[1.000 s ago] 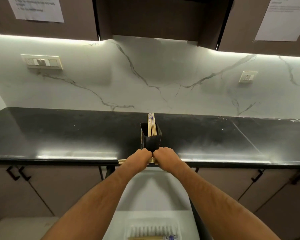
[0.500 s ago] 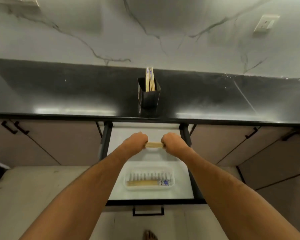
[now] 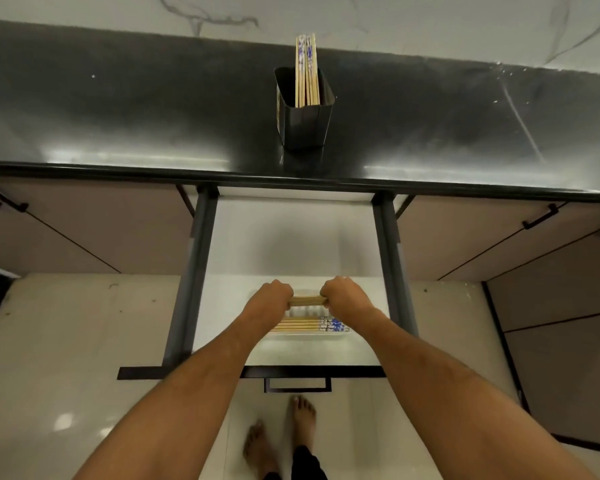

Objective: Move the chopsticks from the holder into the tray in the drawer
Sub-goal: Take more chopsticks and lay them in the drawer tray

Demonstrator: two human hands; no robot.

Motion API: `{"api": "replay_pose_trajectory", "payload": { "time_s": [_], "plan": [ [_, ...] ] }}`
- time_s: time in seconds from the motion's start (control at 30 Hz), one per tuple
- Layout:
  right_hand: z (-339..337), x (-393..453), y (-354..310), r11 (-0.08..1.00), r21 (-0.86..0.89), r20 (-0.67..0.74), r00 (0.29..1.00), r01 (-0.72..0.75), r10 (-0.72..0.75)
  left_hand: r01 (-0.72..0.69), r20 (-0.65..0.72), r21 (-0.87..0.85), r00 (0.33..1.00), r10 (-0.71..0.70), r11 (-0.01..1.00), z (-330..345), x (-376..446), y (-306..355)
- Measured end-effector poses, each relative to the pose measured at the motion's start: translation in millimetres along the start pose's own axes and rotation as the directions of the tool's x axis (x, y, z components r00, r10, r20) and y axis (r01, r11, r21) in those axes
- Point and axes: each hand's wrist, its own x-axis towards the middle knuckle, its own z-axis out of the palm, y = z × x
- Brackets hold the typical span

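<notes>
Left hand (image 3: pixel 270 301) and right hand (image 3: pixel 344 296) are each curling a grip round one end of a small bundle of thin pale wooden chopsticks (image 3: pixel 307 300), holding it level over the clear plastic tray (image 3: pixel 343 336) in the open white drawer (image 3: pixel 291 237). Light, stiff, smooth sticks are likely slipping apart unless held at both ends.

We see a black countertop (image 3: pixel 118 109) with bright streaks of light reflected along its front edge. Behind the countertop rises a white marble wall (image 3: pixel 395 22) with grey veins. Below the countertop stand brown cabinet doors (image 3: pixel 84 230) with dark handles, above a pale glossy floor (image 3: pixel 66 341).
</notes>
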Motion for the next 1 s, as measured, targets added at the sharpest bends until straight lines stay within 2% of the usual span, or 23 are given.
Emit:
{"api": "replay_pose_trajectory", "payload": {
  "time_s": [0.23,0.37,0.57,0.73,1.0],
  "plan": [
    [23.6,22.6,0.1,0.995,-0.089,0.040,0.999,0.032,-0.029,0.057,0.039,-0.006,0.998,-0.057,0.998,18.7,20.4,-9.2],
    [32.0,31.6,-0.5,0.996,-0.083,0.037,0.999,0.027,-0.024,0.068,0.018,-0.048,0.998,-0.067,0.997,25.7,26.7,-11.5],
    [50.1,37.6,0.2,0.996,-0.083,0.078,0.997,0.014,-0.007,0.096,0.029,0.000,0.995,-0.096,0.995,32.9,28.5,-13.8],
    [55.7,40.3,2.1,0.995,-0.096,0.042,0.999,0.037,-0.033,0.091,0.004,0.052,0.996,-0.091,0.994,36.4,31.5,-13.9],
    [60.2,35.2,12.0,0.977,-0.153,-0.033,0.987,0.151,-0.158,0.059,-0.054,0.092,0.997,-0.054,0.994,38.0,32.2,-14.5]
  ]
}}
